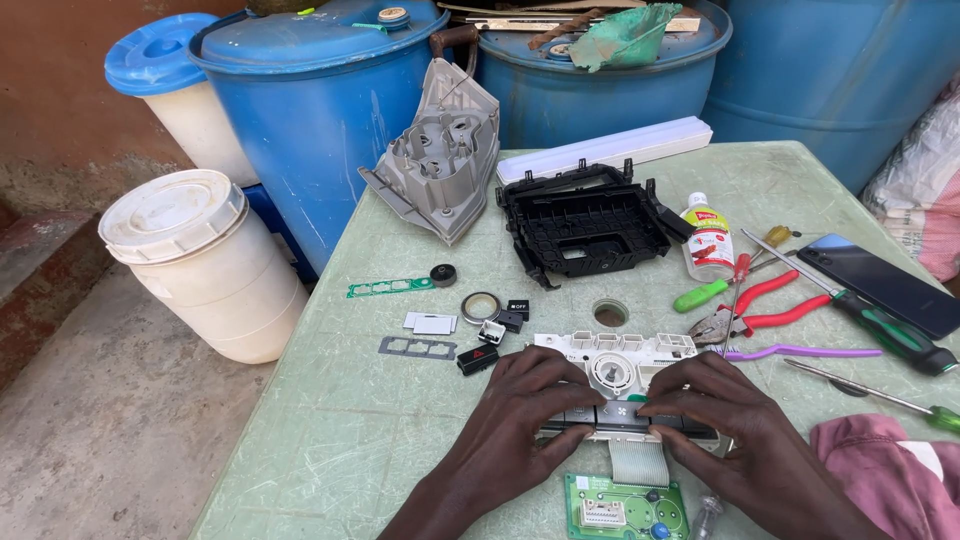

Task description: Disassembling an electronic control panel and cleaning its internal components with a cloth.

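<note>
My left hand (520, 410) and my right hand (715, 415) both press down on a white plastic control panel (615, 365) with a round centre and a row of dark buttons along its near edge. The fingers of both hands lie over those buttons. A flat ribbon cable (638, 460) runs from the panel to a green circuit board (625, 505) near the table's front edge. Small loose buttons (495, 335), a ring (481, 306) and flat grey and green strips (417, 346) lie left of the panel.
On the pale green table (330, 420) lie a black plastic frame (585, 225), a grey housing (440, 155), a small bottle (710, 235), red-handled pliers (760, 310), green screwdrivers (880, 325), a purple toothbrush (800, 352) and a phone (885, 280). Blue drums (320, 90) and white buckets (195, 260) stand behind and left.
</note>
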